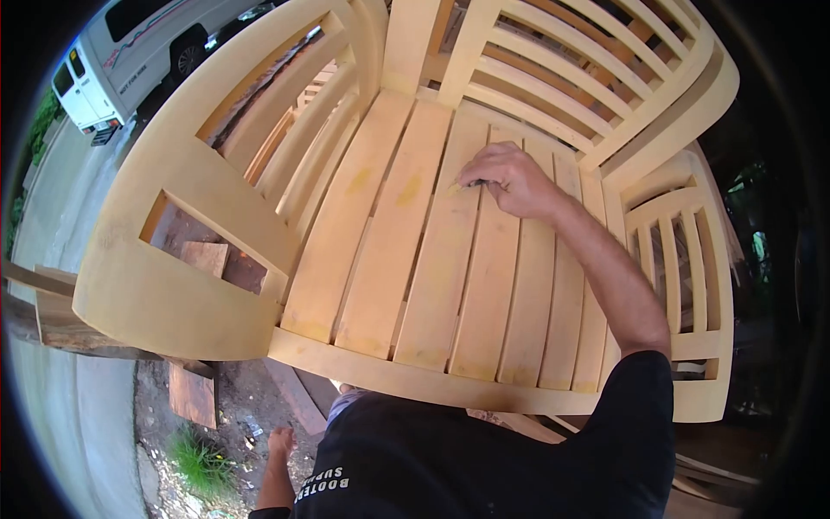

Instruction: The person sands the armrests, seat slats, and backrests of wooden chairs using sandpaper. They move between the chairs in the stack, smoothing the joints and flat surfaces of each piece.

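Observation:
A pale-yellow wooden bench (415,303) with a slatted seat fills the middle of the head view. Over one of its middle slats, my right hand (512,177) is closed, fingertips pinched together and pressed down near a yellowish smear. Whatever the fingertips hold is too small and too hidden to name. Similar yellow patches (408,190) mark the two slats to the left. My left hand (281,442) hangs low by my side, away from the bench, its fingers curled with nothing visible in them.
The bench's wide left armrest (173,259) and slatted backrest (562,69) surround the seat. Wooden boards (192,394) lie on the dirt at lower left, near a grass tuft (197,460). A white van (130,60) stands on the road at upper left.

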`<state>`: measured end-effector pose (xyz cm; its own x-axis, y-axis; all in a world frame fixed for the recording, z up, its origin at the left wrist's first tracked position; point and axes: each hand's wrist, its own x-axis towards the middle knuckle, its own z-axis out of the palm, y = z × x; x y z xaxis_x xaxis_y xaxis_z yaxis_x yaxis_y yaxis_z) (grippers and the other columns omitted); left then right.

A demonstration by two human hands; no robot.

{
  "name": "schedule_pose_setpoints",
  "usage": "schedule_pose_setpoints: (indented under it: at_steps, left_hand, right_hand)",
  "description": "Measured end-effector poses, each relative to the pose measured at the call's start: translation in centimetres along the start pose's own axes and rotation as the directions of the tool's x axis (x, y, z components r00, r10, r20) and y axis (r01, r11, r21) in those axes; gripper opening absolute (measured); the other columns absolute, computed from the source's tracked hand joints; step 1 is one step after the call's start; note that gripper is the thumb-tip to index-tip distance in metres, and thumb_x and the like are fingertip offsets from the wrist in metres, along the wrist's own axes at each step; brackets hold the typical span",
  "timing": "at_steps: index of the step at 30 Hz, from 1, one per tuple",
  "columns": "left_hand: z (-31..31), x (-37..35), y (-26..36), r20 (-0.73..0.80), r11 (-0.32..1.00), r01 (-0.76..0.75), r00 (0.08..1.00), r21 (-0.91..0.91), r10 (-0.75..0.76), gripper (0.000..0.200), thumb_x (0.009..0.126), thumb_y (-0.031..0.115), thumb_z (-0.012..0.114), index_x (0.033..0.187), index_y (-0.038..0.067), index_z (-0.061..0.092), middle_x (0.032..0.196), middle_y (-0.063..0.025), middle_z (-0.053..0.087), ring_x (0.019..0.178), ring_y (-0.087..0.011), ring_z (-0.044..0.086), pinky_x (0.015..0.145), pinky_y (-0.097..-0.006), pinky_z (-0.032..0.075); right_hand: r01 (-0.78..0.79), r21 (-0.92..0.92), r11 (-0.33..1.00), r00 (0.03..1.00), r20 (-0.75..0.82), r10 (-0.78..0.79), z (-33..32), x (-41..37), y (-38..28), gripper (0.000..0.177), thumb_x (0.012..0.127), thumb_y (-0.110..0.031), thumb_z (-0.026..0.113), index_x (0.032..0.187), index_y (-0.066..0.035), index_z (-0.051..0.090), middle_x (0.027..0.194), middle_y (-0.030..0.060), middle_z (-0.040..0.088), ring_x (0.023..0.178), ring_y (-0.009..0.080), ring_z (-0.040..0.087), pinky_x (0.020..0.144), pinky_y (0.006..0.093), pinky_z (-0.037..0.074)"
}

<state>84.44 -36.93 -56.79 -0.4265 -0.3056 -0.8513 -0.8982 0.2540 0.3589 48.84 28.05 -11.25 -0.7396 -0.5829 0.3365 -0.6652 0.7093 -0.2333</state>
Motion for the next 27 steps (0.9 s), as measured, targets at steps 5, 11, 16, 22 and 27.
schedule_pose_setpoints:
  at_steps: [5,11,16,22,27]
  left_hand:
    - [-0.1,0.7,0.1,0.016,0.996,0.035,0.999,0.083,-0.037,0.029,0.096,0.025,0.066,0.113,0.002,0.069,0.077,-0.0107,0.070,0.058,-0.0209,0.066,0.049,-0.0354,0.053]
    - [0.8,1.7,4.1,0.048,0.997,-0.050,0.998,0.062,0.047,0.029,0.096,0.025,0.065,0.113,0.001,0.069,0.078,-0.0092,0.071,0.057,-0.0188,0.065,0.047,-0.0321,0.049]
    - [1.5,2.3,6.4,0.050,0.987,-0.162,0.986,0.020,0.161,0.028,0.098,0.026,0.064,0.113,0.002,0.066,0.079,-0.0100,0.070,0.057,-0.0191,0.063,0.046,-0.0320,0.048]
    - [1.3,2.7,5.4,0.076,0.986,-0.132,0.989,0.101,0.125,0.027,0.099,0.026,0.062,0.115,0.004,0.063,0.080,-0.0116,0.069,0.057,-0.0207,0.062,0.046,-0.0342,0.048]
    - [1.3,2.6,3.6,0.084,0.992,-0.021,0.996,0.125,0.010,0.027,0.100,0.026,0.063,0.114,0.003,0.065,0.078,-0.0104,0.070,0.056,-0.0201,0.064,0.046,-0.0351,0.050]
  right_hand:
    - [0.013,-0.032,0.999,0.999,-0.033,-0.014,1.3,-2.7,-0.9,0.041,0.070,0.014,0.063,0.100,-0.012,0.076,0.102,0.0000,0.076,0.102,0.0236,0.066,0.093,0.0403,0.046]
    - [-0.013,-0.052,0.999,0.998,0.056,0.016,2.0,-4.2,-1.6,0.047,0.065,0.017,0.061,0.101,-0.010,0.073,0.106,0.0014,0.075,0.108,0.0261,0.065,0.100,0.0422,0.045]
    - [0.026,-0.043,0.999,0.999,0.021,-0.025,1.0,-4.2,-1.9,0.039,0.067,0.014,0.063,0.096,-0.010,0.073,0.102,0.0001,0.076,0.107,0.0242,0.065,0.094,0.0390,0.045]
    - [-0.084,-0.049,0.995,0.996,-0.021,0.083,-2.7,-5.2,-1.9,0.041,0.071,0.017,0.059,0.098,-0.009,0.076,0.103,0.0035,0.076,0.105,0.0253,0.067,0.091,0.0422,0.048]
    - [-0.177,-0.071,0.982,0.984,-0.035,0.175,-2.6,-7.9,-1.8,0.042,0.074,0.017,0.059,0.101,-0.010,0.076,0.107,0.0027,0.076,0.108,0.0245,0.066,0.096,0.0418,0.048]
